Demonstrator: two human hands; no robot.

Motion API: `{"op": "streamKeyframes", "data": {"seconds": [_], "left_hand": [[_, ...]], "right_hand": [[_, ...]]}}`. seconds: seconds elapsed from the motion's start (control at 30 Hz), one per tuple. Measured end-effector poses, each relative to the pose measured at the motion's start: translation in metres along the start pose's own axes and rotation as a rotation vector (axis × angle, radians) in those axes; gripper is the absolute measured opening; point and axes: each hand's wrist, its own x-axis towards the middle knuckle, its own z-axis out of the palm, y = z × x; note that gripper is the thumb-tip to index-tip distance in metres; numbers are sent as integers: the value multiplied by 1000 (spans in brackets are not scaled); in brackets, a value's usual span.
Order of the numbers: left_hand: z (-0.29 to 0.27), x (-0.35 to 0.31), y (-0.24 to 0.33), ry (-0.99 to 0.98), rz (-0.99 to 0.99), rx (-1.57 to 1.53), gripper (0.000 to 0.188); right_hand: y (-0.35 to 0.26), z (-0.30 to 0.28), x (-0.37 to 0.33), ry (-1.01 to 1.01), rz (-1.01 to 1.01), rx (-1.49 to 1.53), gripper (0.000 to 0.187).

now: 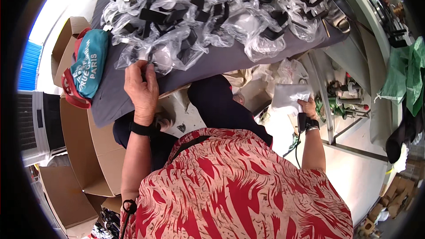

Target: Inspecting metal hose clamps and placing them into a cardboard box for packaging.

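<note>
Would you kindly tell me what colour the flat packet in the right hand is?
The flat packet looks pale silvery grey, best seen in the head view.

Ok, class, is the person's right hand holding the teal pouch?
No, the right hand holds a flat pale bag, while the teal pouch lies left of the left hand.

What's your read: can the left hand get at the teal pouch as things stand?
Probably yes. The teal pouch lies left of the left hand, with flat grey cloth between and nothing seen blocking. The fingertips are at a clear plastic bag; if gripping it, they may need to release first.
</note>
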Motion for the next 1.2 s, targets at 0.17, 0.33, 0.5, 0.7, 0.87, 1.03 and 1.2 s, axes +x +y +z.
{"op": "streamKeyframes", "data": {"seconds": [0.17, 0.33, 0.5, 0.7, 0.87, 1.03, 1.2], "left_hand": [[6, -1, -4, -20, -15, 25, 11], [8, -1, -4, -29, 30, 70, 11], [14, 3, -4, -33, 53, 100, 11], [-3, 4, -3, -8, -14, 111, 9], [8, 8, 6, 27, -30, -33, 11], [-23, -1, 2, 152, -102, -152, 13], [-93, 40, -43, 457, 20, 237, 40]], "right_hand": [[57, -6, -26, 80, 24, 372, 33], [155, -2, -58, 315, 62, 389, 34], [209, 31, -104, 545, 282, 41, 36], [170, 52, -100, 395, 448, -409, 54], [108, 91, -51, 47, 90, -902, 32], [71, 101, -10, -20, -354, -783, 22], [71, 38, 0, 103, -545, -665, 13]]}}
